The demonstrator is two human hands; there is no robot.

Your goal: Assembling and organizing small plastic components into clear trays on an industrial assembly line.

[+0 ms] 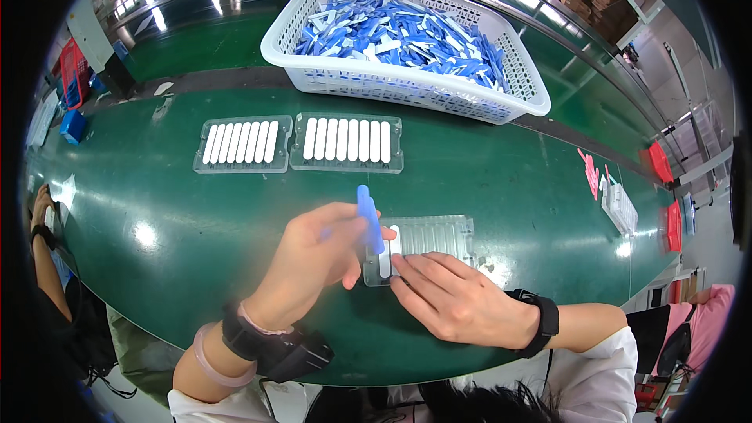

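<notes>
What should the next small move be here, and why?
Probably the right hand should straighten the white strip at the left end of the clear tray: its fingertips are right beside that strip, the left hand is busy holding blue pieces, and the slots farther right look bare.

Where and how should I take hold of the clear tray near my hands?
Probably best to pinch the clear tray by its right short end, coming from the right. It lies flat and that end looks free, beyond the unfilled grooves; your left hand, holding a blue piece, crowds the left end, and your right hand covers part of the near edge.
</notes>
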